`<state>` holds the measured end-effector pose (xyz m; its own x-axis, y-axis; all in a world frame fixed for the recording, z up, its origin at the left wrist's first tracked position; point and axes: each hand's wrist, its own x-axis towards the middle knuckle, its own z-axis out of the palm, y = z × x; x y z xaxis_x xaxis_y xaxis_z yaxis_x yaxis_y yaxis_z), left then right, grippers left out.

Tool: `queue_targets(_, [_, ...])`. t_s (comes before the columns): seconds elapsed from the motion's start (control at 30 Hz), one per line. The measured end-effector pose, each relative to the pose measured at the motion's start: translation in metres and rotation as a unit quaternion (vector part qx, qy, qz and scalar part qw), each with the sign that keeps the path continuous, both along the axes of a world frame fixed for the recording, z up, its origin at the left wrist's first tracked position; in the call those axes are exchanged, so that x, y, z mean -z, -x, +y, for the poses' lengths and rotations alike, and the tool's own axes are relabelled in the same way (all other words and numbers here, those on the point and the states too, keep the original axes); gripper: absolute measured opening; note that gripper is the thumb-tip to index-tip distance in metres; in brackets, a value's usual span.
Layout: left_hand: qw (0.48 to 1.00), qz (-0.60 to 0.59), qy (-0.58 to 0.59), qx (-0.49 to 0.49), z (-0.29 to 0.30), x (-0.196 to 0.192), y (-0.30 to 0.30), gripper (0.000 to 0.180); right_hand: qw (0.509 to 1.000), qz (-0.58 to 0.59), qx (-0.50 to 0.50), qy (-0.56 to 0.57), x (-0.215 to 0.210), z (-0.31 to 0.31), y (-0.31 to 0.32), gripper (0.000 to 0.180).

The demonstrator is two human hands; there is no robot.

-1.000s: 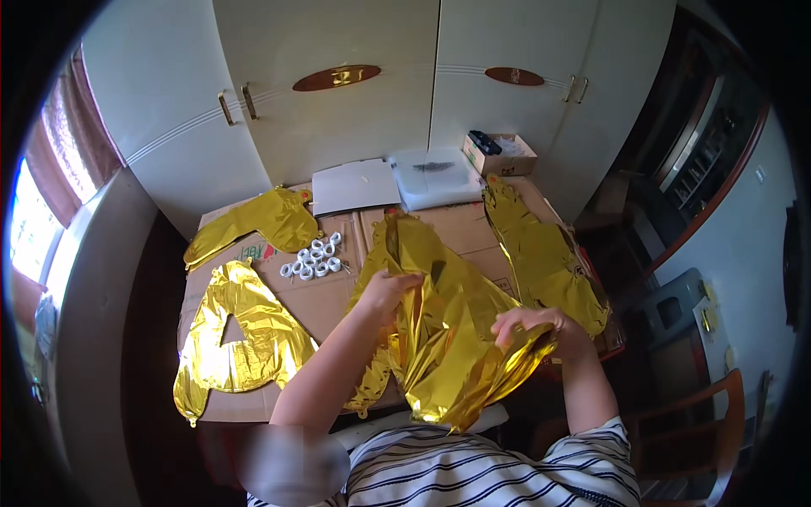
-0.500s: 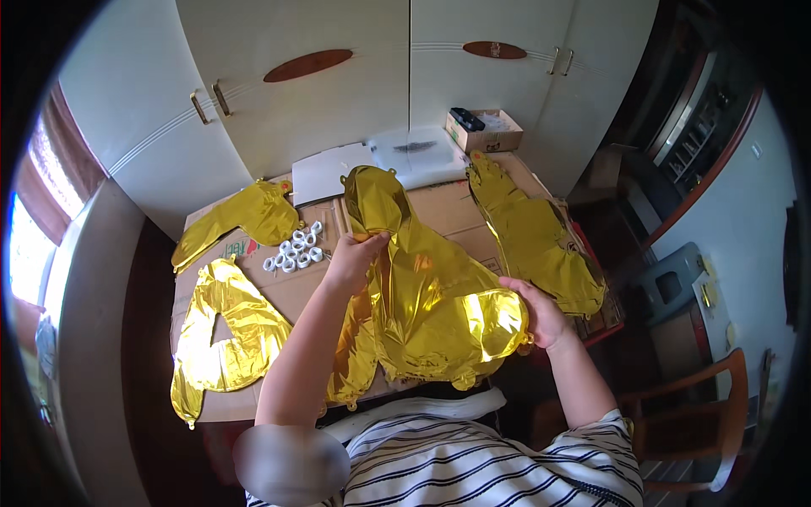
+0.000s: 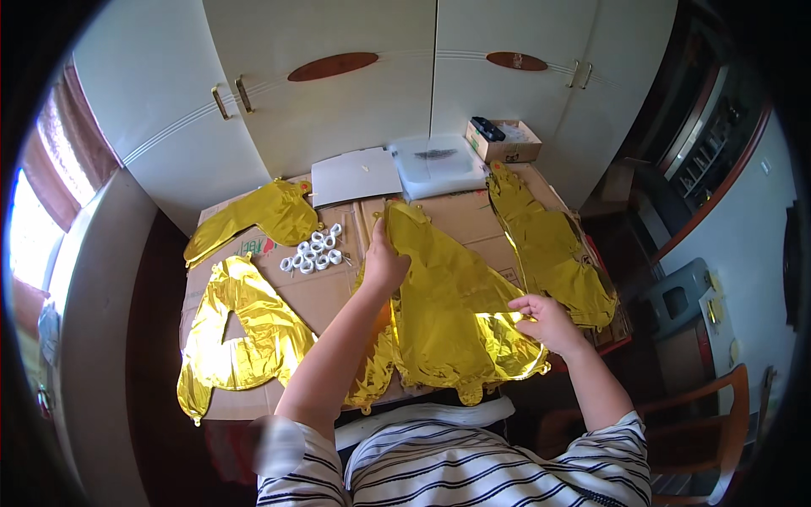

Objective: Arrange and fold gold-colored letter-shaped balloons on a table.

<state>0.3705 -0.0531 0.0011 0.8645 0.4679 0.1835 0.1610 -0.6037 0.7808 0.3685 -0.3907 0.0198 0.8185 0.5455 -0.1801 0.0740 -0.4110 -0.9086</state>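
A large uninflated gold foil balloon (image 3: pixel 448 313) lies spread over the near middle of the table, its lower edge by my body. My left hand (image 3: pixel 389 264) is closed on its upper left edge. At its right side my right hand (image 3: pixel 551 326) has thumb and fingers pinched at the shiny foil edge. Another piece of gold foil (image 3: pixel 372 372) shows partly from under its left side. To the left lies a gold foil balloon shaped like an A (image 3: pixel 241 325). Several small white rolls (image 3: pixel 312 249) are grouped beyond it.
More flat gold foil balloons lie at the far left (image 3: pixel 258 221) and along the right (image 3: pixel 553 253). Cardboard (image 3: pixel 372 215) covers the table. At the back are a white sheet (image 3: pixel 356 176), a clear plastic pack (image 3: pixel 439 167) and a small box (image 3: pixel 507 144). A wooden chair (image 3: pixel 739 422) stands right.
The balloon has gone from raised and crumpled to flatter on the table. My left hand moved right along its upper edge; my right hand shifted slightly right. The whole view shifted a little.
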Motion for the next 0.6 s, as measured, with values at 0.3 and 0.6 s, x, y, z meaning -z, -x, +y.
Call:
queue_targets(0.3, [0.99,-0.05,-0.107,0.082,0.009,0.012,0.007,0.076,0.996,0.07,0.015,-0.06,0.003,0.007,-0.001,0.033])
queue_targets(0.6, [0.975,0.029,-0.214,0.06,0.005,0.011,0.007,0.046,0.994,0.083,0.016,-0.074,0.016,0.002,-0.002,0.033])
